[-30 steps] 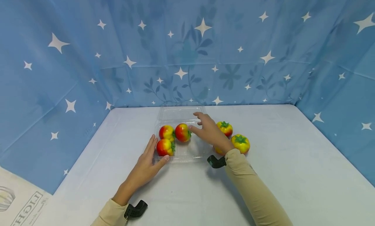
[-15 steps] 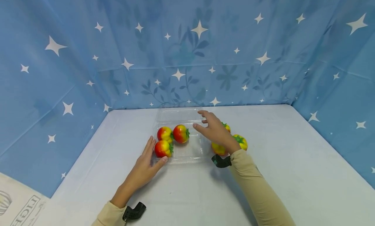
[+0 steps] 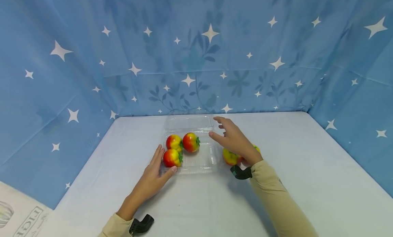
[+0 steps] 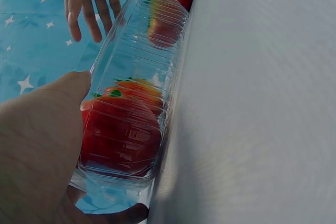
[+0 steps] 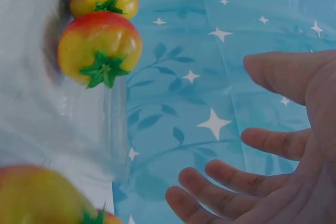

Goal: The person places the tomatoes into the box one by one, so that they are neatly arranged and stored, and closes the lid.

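Observation:
A clear plastic clamshell box [image 3: 204,157] lies with its lid [image 3: 188,122] folded back. In its left half sit three red-and-yellow tomatoes: a back-left tomato [image 3: 173,142], a front-left tomato [image 3: 172,158] and a back-middle tomato [image 3: 191,142]. My left hand [image 3: 150,179] rests at the box's front-left corner, fingers along the side and thumb at the front wall. Above and just right of the box is my right hand [image 3: 234,138], its fingers spread and holding nothing. Beneath it, loose tomatoes [image 3: 231,157] are partly hidden.
In the right wrist view a loose tomato [image 5: 39,198] appears close below my hand. A white cloth [image 3: 196,203] covers the table. Behind it hangs a blue star-patterned curtain [image 3: 196,59].
My right hand has drawn back to the right, away from the back-middle tomato, and now covers more of the loose ones. The left hand stays at the box corner.

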Action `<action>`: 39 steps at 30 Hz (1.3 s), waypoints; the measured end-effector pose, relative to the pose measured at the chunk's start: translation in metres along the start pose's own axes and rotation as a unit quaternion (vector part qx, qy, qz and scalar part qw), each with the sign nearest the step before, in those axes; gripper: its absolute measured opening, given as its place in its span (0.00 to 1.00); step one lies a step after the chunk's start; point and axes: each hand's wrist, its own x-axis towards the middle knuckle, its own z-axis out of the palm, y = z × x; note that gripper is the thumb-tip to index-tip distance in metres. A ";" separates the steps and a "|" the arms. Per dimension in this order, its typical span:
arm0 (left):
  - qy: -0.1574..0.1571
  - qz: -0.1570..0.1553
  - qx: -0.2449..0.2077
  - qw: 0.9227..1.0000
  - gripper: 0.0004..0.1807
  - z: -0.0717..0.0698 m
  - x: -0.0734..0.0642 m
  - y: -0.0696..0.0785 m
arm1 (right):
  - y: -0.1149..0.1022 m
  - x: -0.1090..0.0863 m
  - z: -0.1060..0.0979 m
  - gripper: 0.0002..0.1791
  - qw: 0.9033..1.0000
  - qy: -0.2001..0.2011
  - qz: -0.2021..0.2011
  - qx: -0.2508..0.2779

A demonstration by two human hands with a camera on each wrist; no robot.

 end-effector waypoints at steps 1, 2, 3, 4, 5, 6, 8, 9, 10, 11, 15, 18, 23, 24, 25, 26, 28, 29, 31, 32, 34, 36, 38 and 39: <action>-0.001 0.000 0.000 1.000 0.54 0.001 0.000 0.000 | 0.002 -0.002 -0.001 0.42 1.000 -0.004 0.002 -0.006; -0.001 -0.001 0.001 1.000 0.54 0.001 0.000 0.000 | 0.004 -0.004 -0.003 0.42 1.000 -0.007 0.003 -0.012; -0.002 -0.002 0.002 1.000 0.54 0.001 0.000 0.001 | 0.006 -0.007 -0.004 0.43 1.000 -0.011 0.005 -0.017; -0.003 -0.004 0.003 1.000 0.54 0.001 0.000 0.001 | 0.008 -0.010 -0.006 0.44 1.000 -0.014 0.008 -0.022; -0.003 -0.005 0.006 1.000 0.54 0.001 0.000 0.001 | 0.010 -0.012 -0.008 0.45 0.999 -0.016 0.012 -0.028; -0.004 -0.007 0.007 1.000 0.54 0.001 0.000 0.001 | 0.013 -0.015 -0.009 0.46 0.999 -0.018 0.015 -0.034; -0.005 -0.009 0.008 1.000 0.54 0.000 0.000 0.001 | 0.019 -0.021 -0.012 0.48 0.999 -0.021 0.020 -0.039; -0.004 -0.008 0.009 1.000 0.54 -0.001 0.000 0.001 | 0.021 -0.024 -0.014 0.49 0.999 -0.023 0.024 -0.039; -0.004 -0.006 0.010 1.000 0.54 -0.001 0.000 0.001 | 0.025 -0.027 -0.016 0.50 0.999 -0.025 0.028 -0.039; -0.002 -0.004 0.011 1.000 0.54 -0.001 0.000 0.001 | 0.028 -0.030 -0.017 0.51 0.998 -0.029 0.032 -0.041; 0.000 0.000 0.009 1.000 0.55 -0.001 0.000 0.001 | 0.038 -0.038 -0.026 0.52 0.997 -0.046 0.037 -0.043; 0.000 -0.004 0.006 1.000 0.55 -0.001 -0.001 0.001 | 0.043 -0.040 -0.031 0.54 0.996 -0.057 0.042 -0.046; 0.000 -0.005 0.004 1.000 0.54 -0.001 -0.002 0.001 | 0.049 -0.043 -0.038 0.56 0.994 -0.074 0.062 -0.054; -0.001 -0.004 0.004 1.000 0.53 0.000 -0.002 0.001 | 0.050 -0.043 -0.039 0.56 0.993 -0.077 0.065 -0.055; -0.001 -0.004 0.004 1.000 0.53 0.000 -0.002 0.001 | 0.052 -0.044 -0.040 0.55 0.993 -0.079 0.067 -0.056; -0.002 -0.003 0.004 1.000 0.53 0.000 -0.002 0.001 | 0.054 -0.044 -0.041 0.55 0.993 -0.081 0.069 -0.057; -0.002 -0.003 0.005 1.000 0.53 0.000 -0.001 0.000 | 0.057 -0.044 -0.044 0.54 0.992 -0.085 0.071 -0.058; -0.002 -0.003 0.006 1.000 0.54 0.000 -0.001 0.000 | 0.059 -0.044 -0.046 0.54 0.992 -0.087 0.073 -0.057; -0.002 -0.002 0.006 1.000 0.54 -0.001 -0.001 0.000 | 0.063 -0.044 -0.049 0.54 0.991 -0.089 0.082 -0.056; -0.002 -0.003 0.006 1.000 0.54 -0.001 -0.001 0.000 | 0.065 -0.044 -0.051 0.53 0.991 -0.091 0.085 -0.056; -0.003 -0.002 0.005 1.000 0.54 -0.001 0.000 0.000 | 0.069 -0.045 -0.054 0.53 0.989 -0.097 0.095 -0.050; -0.004 0.000 0.005 1.000 0.54 -0.001 0.000 0.000 | 0.074 -0.045 -0.056 0.52 0.989 -0.103 0.102 -0.043; -0.003 0.000 0.005 1.000 0.54 -0.001 0.000 0.001 | 0.078 -0.045 -0.057 0.52 0.988 -0.109 0.107 -0.037; -0.003 0.001 0.005 1.000 0.54 -0.001 0.000 0.001 | 0.081 -0.044 -0.058 0.51 0.987 -0.112 0.111 -0.035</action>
